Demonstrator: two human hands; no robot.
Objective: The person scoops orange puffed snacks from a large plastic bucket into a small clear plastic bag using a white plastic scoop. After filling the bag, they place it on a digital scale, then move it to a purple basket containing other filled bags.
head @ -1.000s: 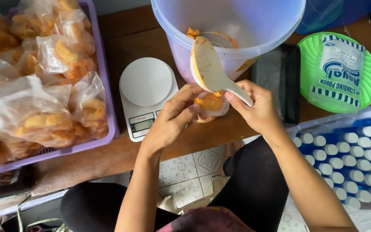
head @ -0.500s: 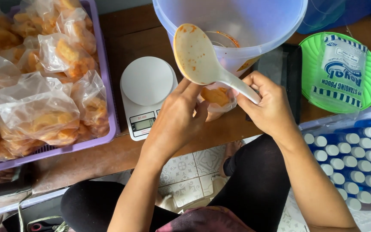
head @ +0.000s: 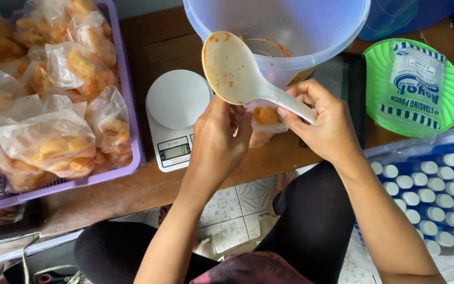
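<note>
White plastic smeared with orange sauce: that is the ladle (head: 248, 79), and the right hand (head: 324, 123) holds its handle, fingers (head: 295, 100) wrapped closed around the stem so the bowl tilts up and away, over the rim of the translucent bucket (head: 290, 37). From the head view, the only one there is, the left hand (head: 219, 142) cups a small clear pouch (head: 264, 118) of orange filling, fingers curled narrow about its neck; the pouch sits right between the two hands, just below the ladle's stem and touching both sets of fingers.

To my eye the filling step is in hand, with the scoop emptied and the pouch loaded. A next move would call for keeping the pouch mouth upright and steady so nothing spills, and for freeing one hand.

Just left of the left fingers a white kitchen scale (head: 176, 118) rests on the wooden surface (head: 148, 47), its pan bare. Farther left a purple crate (head: 127, 105) holds filled bags. Right of the right hand lies a green basket (head: 416, 87).
</note>
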